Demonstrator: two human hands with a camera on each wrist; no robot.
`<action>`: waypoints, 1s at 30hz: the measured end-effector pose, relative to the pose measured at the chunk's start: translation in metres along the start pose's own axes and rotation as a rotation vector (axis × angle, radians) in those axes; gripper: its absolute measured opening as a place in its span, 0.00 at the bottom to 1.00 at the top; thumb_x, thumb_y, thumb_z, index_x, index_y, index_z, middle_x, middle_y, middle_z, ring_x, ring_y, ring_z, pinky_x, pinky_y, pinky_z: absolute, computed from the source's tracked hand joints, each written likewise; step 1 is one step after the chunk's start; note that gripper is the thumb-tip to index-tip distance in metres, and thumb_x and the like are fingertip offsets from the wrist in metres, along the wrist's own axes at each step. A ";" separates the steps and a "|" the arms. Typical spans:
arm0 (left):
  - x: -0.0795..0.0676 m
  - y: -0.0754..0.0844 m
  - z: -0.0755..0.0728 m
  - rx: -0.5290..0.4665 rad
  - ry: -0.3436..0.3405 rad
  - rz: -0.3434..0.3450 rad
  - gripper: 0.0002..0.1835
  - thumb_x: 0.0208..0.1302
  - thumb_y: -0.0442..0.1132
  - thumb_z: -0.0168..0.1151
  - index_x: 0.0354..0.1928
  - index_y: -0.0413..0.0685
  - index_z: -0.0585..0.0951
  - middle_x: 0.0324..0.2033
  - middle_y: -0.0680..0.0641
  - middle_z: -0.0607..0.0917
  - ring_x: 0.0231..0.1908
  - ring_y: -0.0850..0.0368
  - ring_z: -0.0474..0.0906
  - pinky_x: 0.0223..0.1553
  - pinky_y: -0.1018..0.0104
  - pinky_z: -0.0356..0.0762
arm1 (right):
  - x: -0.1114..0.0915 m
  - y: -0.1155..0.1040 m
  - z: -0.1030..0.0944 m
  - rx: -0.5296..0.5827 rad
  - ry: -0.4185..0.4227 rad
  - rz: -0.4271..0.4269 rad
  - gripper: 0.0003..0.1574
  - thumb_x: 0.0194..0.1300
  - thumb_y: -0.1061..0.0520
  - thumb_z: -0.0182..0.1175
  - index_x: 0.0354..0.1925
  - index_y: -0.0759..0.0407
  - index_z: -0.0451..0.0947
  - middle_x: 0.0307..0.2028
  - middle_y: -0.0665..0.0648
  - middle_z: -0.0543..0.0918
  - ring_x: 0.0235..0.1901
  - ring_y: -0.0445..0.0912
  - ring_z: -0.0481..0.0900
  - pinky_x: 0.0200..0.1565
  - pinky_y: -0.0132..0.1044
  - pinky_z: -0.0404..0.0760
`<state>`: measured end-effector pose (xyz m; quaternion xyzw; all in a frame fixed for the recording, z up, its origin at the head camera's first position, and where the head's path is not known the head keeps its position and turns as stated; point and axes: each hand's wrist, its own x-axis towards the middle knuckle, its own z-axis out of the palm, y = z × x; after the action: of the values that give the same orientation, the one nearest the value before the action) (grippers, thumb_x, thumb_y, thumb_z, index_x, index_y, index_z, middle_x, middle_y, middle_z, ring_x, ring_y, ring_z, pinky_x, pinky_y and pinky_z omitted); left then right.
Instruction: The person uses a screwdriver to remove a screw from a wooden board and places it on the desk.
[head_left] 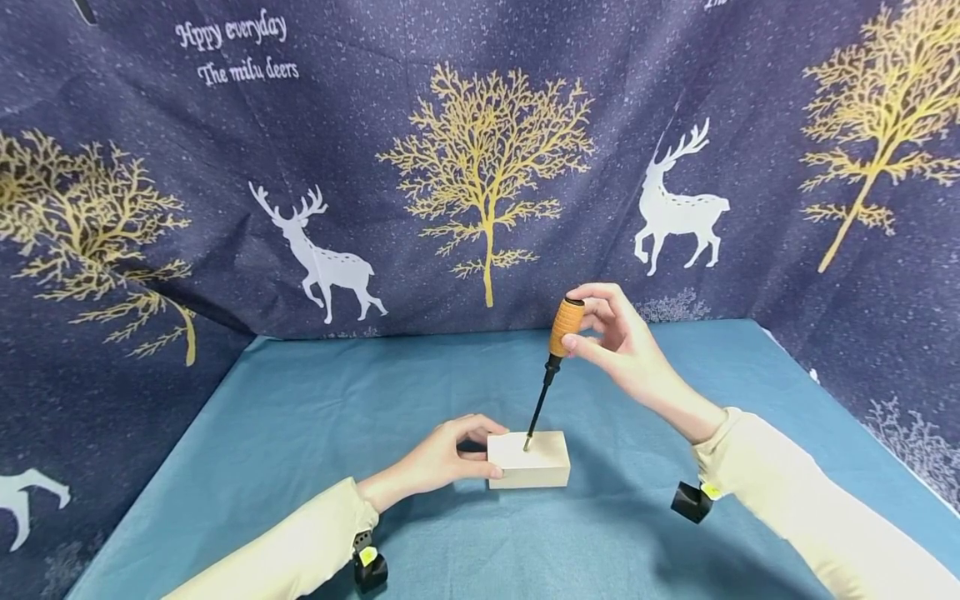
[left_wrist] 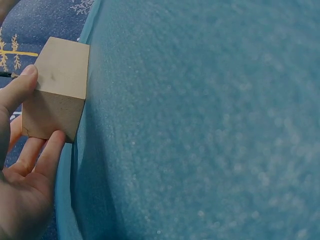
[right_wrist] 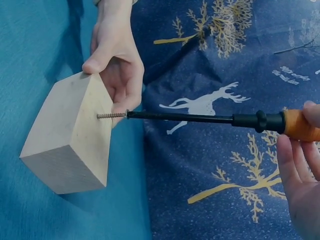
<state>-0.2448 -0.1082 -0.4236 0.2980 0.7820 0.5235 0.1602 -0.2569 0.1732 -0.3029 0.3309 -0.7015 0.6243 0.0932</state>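
Observation:
A pale wooden block [head_left: 529, 477] lies on the blue cloth. My left hand [head_left: 453, 454] grips its left end between thumb and fingers; the left wrist view shows the thumb and fingertips against the block [left_wrist: 62, 67]. A brass-coloured screw [right_wrist: 111, 116] stands in the block's top face, most of its thread showing. My right hand [head_left: 626, 350] holds a screwdriver [head_left: 567, 327] by its orange-brown handle, thumb and fingers around it. Its black shaft [right_wrist: 180, 117] slants down to the left, with the tip at the screw head.
Blue cloth [head_left: 360, 392] covers the table. Behind it hangs a dark blue curtain [head_left: 337, 150] printed with white deer and golden trees. A small black camera [head_left: 371, 571] is strapped at the left wrist, and another black camera [head_left: 692, 502] at the right.

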 end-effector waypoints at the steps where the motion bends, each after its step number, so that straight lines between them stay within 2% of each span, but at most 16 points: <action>1: 0.000 0.000 0.000 -0.001 0.001 0.000 0.25 0.57 0.39 0.74 0.58 0.55 0.80 0.53 0.45 0.80 0.52 0.56 0.79 0.56 0.72 0.82 | 0.000 0.000 -0.001 0.013 -0.009 -0.005 0.30 0.67 0.71 0.57 0.64 0.56 0.62 0.48 0.50 0.81 0.46 0.43 0.82 0.46 0.34 0.88; 4: 0.000 0.001 0.000 0.002 0.003 0.000 0.25 0.56 0.39 0.74 0.57 0.55 0.80 0.53 0.45 0.80 0.52 0.56 0.79 0.56 0.72 0.82 | -0.001 -0.001 -0.001 0.030 -0.026 -0.016 0.29 0.70 0.71 0.53 0.64 0.56 0.61 0.52 0.49 0.82 0.51 0.42 0.82 0.49 0.31 0.86; 6: 0.000 0.002 0.000 0.001 0.002 0.001 0.25 0.57 0.39 0.74 0.58 0.55 0.80 0.53 0.45 0.80 0.52 0.56 0.79 0.56 0.72 0.82 | -0.001 -0.002 0.000 0.034 -0.020 -0.014 0.29 0.69 0.72 0.54 0.64 0.55 0.61 0.52 0.49 0.82 0.53 0.41 0.82 0.49 0.30 0.85; 11: 0.000 0.002 0.000 -0.001 0.001 0.000 0.25 0.57 0.39 0.74 0.58 0.55 0.80 0.53 0.45 0.80 0.52 0.55 0.78 0.56 0.72 0.83 | -0.002 -0.003 0.001 0.012 0.009 0.011 0.32 0.66 0.72 0.58 0.62 0.53 0.60 0.48 0.47 0.82 0.49 0.39 0.82 0.47 0.29 0.85; 15: 0.000 0.001 0.001 -0.005 0.001 0.005 0.26 0.57 0.39 0.74 0.58 0.55 0.80 0.52 0.44 0.80 0.52 0.55 0.78 0.56 0.72 0.82 | -0.003 -0.006 -0.003 -0.017 -0.028 0.027 0.30 0.70 0.71 0.53 0.66 0.55 0.58 0.51 0.45 0.83 0.51 0.39 0.82 0.49 0.28 0.83; 18: 0.001 0.000 0.001 -0.009 -0.002 0.010 0.26 0.57 0.39 0.74 0.58 0.55 0.80 0.52 0.44 0.80 0.52 0.55 0.78 0.57 0.71 0.82 | -0.005 -0.008 -0.007 -0.045 -0.057 0.039 0.28 0.72 0.70 0.50 0.66 0.54 0.59 0.53 0.48 0.82 0.52 0.39 0.81 0.48 0.28 0.84; 21: 0.000 0.000 0.001 -0.016 -0.005 0.006 0.26 0.57 0.39 0.74 0.58 0.54 0.80 0.53 0.44 0.80 0.52 0.55 0.78 0.57 0.71 0.82 | -0.007 -0.009 -0.010 -0.096 -0.052 0.053 0.27 0.71 0.69 0.53 0.64 0.53 0.62 0.53 0.49 0.81 0.53 0.37 0.81 0.48 0.28 0.85; 25: -0.001 0.001 0.001 -0.024 -0.007 0.003 0.26 0.57 0.39 0.74 0.58 0.54 0.79 0.53 0.43 0.80 0.52 0.54 0.78 0.56 0.72 0.83 | -0.009 -0.010 -0.013 -0.171 -0.003 0.083 0.29 0.69 0.65 0.60 0.64 0.54 0.65 0.49 0.46 0.81 0.51 0.36 0.81 0.48 0.27 0.84; 30: -0.001 0.000 0.000 -0.019 -0.004 0.012 0.26 0.57 0.39 0.74 0.58 0.53 0.79 0.52 0.43 0.80 0.51 0.56 0.79 0.56 0.72 0.82 | -0.011 -0.009 -0.015 -0.186 0.022 0.089 0.31 0.67 0.66 0.62 0.65 0.57 0.67 0.48 0.47 0.82 0.52 0.36 0.82 0.50 0.26 0.84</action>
<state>-0.2440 -0.1082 -0.4236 0.3024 0.7748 0.5312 0.1614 -0.2473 0.1909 -0.2981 0.2823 -0.7694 0.5636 0.1033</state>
